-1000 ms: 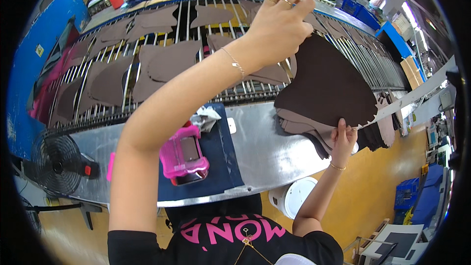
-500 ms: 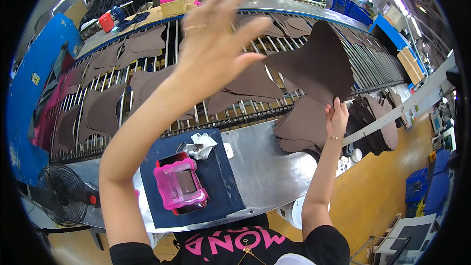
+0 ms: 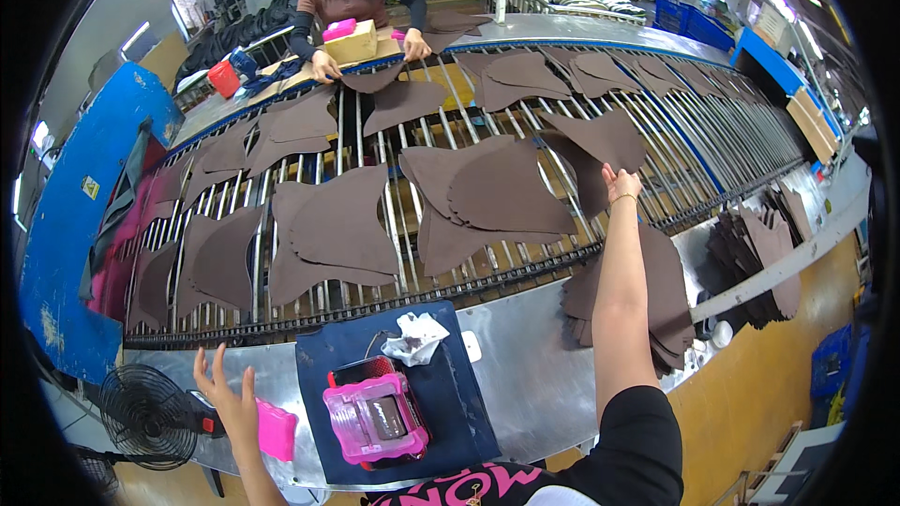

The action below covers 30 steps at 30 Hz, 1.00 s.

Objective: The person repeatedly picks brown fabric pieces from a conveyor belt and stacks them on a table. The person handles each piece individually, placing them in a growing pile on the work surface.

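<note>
My right hand (image 3: 621, 185) reaches over the roller conveyor (image 3: 394, 215), its fingers closed on the lower edge of a brown cut panel (image 3: 602, 139). The far part of that panel lies low over the metal rods; whether it touches them I cannot tell. Beneath my right forearm, a stack of similar brown panels (image 3: 664, 290) rests on the metal table. My left hand (image 3: 225, 392) is empty with fingers spread, above the near left of the table. Closest to it are a bright pink block (image 3: 277, 431) and a black fan (image 3: 145, 417).
Overlapping brown panels (image 3: 342, 225) lie in rows along the conveyor. A pink frame-like tray (image 3: 375, 420) and crumpled white tissue (image 3: 415, 337) sit on a dark mat (image 3: 469, 422). Across the conveyor, a co-worker's hands (image 3: 412, 45) hold another panel. A white bar (image 3: 787, 258) slants at right.
My right hand has carried the panel forward onto the conveyor area. My left hand has come down from above the conveyor to the table's left. The co-worker has come into fuller view.
</note>
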{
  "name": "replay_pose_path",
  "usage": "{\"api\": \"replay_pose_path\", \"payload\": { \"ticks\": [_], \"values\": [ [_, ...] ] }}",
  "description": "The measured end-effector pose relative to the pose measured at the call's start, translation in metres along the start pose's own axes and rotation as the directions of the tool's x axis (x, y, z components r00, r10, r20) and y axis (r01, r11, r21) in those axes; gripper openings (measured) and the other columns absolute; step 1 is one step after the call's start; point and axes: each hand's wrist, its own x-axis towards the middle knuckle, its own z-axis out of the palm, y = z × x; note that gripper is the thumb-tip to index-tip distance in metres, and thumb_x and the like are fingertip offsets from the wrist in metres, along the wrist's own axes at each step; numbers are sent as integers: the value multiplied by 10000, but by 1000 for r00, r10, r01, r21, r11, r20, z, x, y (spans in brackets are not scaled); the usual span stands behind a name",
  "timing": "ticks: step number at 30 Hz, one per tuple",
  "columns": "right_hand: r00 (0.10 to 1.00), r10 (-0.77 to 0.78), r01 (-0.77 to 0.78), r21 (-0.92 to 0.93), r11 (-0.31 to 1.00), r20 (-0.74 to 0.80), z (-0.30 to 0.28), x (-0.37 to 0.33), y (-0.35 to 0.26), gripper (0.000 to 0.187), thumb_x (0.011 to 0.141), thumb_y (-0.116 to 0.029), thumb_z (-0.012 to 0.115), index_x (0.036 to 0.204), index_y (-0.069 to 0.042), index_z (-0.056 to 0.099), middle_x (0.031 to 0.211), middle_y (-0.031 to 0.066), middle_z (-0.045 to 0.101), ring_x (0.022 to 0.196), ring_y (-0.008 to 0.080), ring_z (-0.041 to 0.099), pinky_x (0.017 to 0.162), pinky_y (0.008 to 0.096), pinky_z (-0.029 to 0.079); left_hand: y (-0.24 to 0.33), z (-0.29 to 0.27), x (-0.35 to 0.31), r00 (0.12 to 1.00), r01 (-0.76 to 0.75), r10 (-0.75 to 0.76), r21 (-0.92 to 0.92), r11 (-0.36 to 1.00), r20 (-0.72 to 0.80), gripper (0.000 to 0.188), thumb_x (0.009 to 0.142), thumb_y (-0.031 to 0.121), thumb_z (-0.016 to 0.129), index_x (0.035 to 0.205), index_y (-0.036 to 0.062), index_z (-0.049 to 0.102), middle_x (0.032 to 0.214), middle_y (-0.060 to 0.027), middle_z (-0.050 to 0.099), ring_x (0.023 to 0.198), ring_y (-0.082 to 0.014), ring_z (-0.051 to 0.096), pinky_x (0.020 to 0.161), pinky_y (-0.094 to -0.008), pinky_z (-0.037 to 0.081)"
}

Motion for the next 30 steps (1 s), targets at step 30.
{"api": "replay_pose_path", "payload": {
  "ticks": [30],
  "values": [
    [979, -196, -1, -967, -256, 51, -206, -228, -155, 543, 685, -397, 793, 988, 20, 623, 1007, 221, 655, 945, 373, 633, 830, 432, 504, 21, 1, -42, 995, -92, 97, -269, 959, 6, 495, 896, 211, 616, 1346, 81, 457, 1405, -168, 321, 1324, -321, 321, 1087, -453, 265]
  ]
}}
